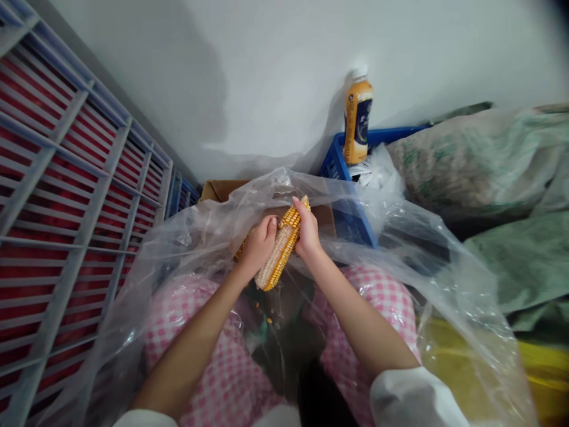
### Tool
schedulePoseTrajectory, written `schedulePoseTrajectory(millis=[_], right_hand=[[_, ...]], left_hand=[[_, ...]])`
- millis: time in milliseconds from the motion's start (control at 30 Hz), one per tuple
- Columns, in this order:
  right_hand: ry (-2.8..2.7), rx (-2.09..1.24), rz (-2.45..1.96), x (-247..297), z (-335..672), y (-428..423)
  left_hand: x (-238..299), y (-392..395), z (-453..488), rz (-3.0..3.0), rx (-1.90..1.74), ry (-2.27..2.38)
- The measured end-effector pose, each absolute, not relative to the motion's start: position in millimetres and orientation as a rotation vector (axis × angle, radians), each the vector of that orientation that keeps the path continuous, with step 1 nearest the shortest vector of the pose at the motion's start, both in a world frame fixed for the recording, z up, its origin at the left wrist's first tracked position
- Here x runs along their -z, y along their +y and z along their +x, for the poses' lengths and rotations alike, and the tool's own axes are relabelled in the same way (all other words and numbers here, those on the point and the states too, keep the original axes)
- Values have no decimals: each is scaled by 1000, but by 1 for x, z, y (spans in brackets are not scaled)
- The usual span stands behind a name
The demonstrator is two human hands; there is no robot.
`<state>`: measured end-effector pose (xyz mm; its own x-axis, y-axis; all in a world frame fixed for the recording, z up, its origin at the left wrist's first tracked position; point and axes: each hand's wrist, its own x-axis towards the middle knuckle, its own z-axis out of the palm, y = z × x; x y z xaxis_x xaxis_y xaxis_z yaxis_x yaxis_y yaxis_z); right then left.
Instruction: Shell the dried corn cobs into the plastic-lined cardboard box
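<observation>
A dried ear of corn [284, 249] is tilted between my two hands, its upper end pointing away and to the right. Yellow kernels cover its top and right side, while a pale strip down the middle is bare cob. My right hand [307, 230] is wrapped round the upper part, thumb near the tip. Against the ear's left side is my left hand [260, 244], closed, with its thumb at the edge of the kernels. More yellow kernels [240, 248] show just left of that hand, partly hidden by it. A clear plastic sheet [195, 228] spreads beneath both hands and over my knees.
A cardboard box [220, 188] stands behind the sheet. To the left rises a grey slatted crate [104, 175] with red contents. On the right, a blue basket [340, 157] bears an orange bottle [357, 118], beside stuffed sacks [480, 166]. A few loose kernels [269, 320] lie below my hands.
</observation>
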<state>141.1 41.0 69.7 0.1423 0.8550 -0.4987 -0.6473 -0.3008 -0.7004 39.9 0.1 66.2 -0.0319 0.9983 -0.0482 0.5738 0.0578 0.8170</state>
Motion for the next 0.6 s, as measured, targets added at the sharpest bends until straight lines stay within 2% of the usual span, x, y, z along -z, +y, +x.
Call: schedulePoseTrajectory(millis=[233,600], right_hand=[[-271,-1583,-1094,-66,142,42],[-276,-1602,-1063,-67,142,41]], left_hand=[[-62,-1,45,1405,-808,1445],[-46,-3,55,959,-1018,1150]])
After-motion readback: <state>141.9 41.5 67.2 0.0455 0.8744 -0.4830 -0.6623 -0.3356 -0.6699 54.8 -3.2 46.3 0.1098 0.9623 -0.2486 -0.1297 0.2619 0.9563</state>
